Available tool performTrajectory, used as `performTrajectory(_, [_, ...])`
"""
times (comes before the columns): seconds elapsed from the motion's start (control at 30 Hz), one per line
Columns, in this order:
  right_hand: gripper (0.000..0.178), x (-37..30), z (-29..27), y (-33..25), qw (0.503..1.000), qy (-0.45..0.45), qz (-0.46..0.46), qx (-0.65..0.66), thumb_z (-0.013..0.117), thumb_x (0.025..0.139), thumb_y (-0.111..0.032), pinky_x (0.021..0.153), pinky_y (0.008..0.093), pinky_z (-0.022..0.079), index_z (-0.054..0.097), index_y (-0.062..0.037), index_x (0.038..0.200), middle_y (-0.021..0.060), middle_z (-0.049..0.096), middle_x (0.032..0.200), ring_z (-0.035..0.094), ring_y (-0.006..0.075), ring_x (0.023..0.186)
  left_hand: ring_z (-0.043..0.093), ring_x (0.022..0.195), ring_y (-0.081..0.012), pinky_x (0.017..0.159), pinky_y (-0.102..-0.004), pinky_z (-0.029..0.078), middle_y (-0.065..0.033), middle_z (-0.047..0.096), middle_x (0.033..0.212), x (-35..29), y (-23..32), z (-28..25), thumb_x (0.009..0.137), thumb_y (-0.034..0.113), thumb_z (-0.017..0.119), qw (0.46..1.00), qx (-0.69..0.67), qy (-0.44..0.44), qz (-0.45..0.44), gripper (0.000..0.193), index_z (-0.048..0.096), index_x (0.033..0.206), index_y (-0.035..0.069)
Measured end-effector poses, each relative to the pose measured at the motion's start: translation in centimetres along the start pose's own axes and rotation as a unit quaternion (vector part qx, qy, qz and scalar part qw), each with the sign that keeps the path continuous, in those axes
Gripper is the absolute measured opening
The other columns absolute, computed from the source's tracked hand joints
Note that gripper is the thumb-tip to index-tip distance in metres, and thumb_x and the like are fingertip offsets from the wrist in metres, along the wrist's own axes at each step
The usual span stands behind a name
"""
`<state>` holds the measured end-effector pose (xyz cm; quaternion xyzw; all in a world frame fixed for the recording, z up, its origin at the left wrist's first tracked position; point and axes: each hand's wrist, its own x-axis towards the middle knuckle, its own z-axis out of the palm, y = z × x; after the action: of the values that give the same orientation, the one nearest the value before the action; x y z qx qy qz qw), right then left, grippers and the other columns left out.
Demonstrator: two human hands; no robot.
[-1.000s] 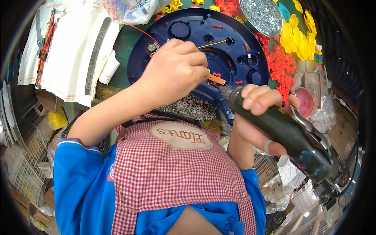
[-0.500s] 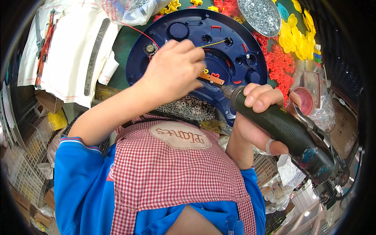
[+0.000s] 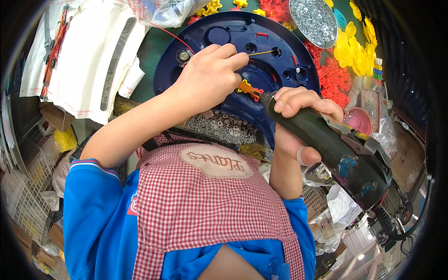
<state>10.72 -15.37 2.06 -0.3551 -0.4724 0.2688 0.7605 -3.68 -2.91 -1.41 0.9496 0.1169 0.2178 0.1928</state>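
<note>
A round dark blue plastic housing [image 3: 261, 42] lies on the green bench, with red and yellow wires across it. My left hand [image 3: 210, 74] rests on the housing, its fingers pinched on a small orange and yellow part [image 3: 248, 88]. My right hand [image 3: 298, 121] grips a dark green electric screwdriver [image 3: 336, 149], whose tip meets that small part at the housing's middle. The bit itself is hidden between my hands.
A pile of small silver screws [image 3: 224, 127] lies at the near edge. A round metal dish of screws [image 3: 313, 19] stands at the back right, beside yellow [image 3: 350, 46] and red [image 3: 333, 77] plastic flower parts. White cloth bags [image 3: 88, 51] lie left. A pink cup [image 3: 357, 120] sits right.
The screwdriver's tip has stayed on the small part. My left hand shifted slightly on the housing, fingers still pinched at the same spot.
</note>
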Motion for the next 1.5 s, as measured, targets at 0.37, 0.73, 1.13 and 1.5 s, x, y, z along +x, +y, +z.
performTrajectory(0.37, [0.099, 0.3, 1.1, -1.2, 0.998, 0.023, 0.057, 0.033, 0.077, 0.073, -0.062, 0.071, 0.0435, 0.05, 0.037, 0.0009, 0.137, 0.0144, 0.062, 0.081, 0.059, 0.0262, 0.072, 0.059, 0.101, -0.0203, 0.087, -0.0331, 0.051, -0.001, 0.062, 0.107, -0.7, 0.0, -1.5, 0.066, 0.013, 0.077, 0.996, -0.058, -0.032, -0.053, 0.025, 0.073, 0.09, 0.009])
performTrajectory(0.73, [0.108, -0.3, 2.2, 0.6, 0.998, 0.017, 0.041, 0.053, 0.068, 0.07, -0.075, 0.07, 0.0405, 0.051, 0.032, 0.0015, 0.137, 0.0139, 0.061, 0.084, 0.06, 0.0251, 0.073, 0.06, 0.099, -0.0195, 0.084, -0.0328, 0.051, 0.001, 0.065, 0.101, -1.3, -0.1, -1.6, 0.065, 0.014, 0.077, 0.996, -0.069, -0.013, -0.051, 0.021, 0.073, 0.086, 0.01])
performTrajectory(1.13, [0.105, 1.5, 2.7, -3.2, 0.994, 0.02, 0.044, 0.101, 0.063, 0.071, -0.078, 0.068, 0.0415, 0.048, 0.035, -0.0095, 0.146, 0.0097, 0.059, 0.081, 0.057, 0.0236, 0.069, 0.06, 0.089, -0.0151, 0.08, -0.0312, 0.046, 0.0034, 0.063, 0.088, -2.5, 1.3, -2.7, 0.065, 0.016, 0.075, 0.996, -0.092, 0.013, -0.004, 0.017, 0.069, 0.08, 0.013])
performTrajectory(1.5, [0.098, 1.7, 3.4, -3.0, 0.994, -0.033, 0.066, 0.085, 0.066, 0.077, -0.072, 0.073, 0.0419, 0.047, 0.034, -0.0067, 0.143, 0.0136, 0.06, 0.086, 0.057, 0.0251, 0.074, 0.06, 0.088, -0.0148, 0.081, -0.0314, 0.045, 0.0018, 0.062, 0.088, -2.7, 1.9, -2.9, 0.065, 0.017, 0.07, 0.999, -0.007, 0.001, 0.031, 0.018, 0.065, 0.081, 0.011])
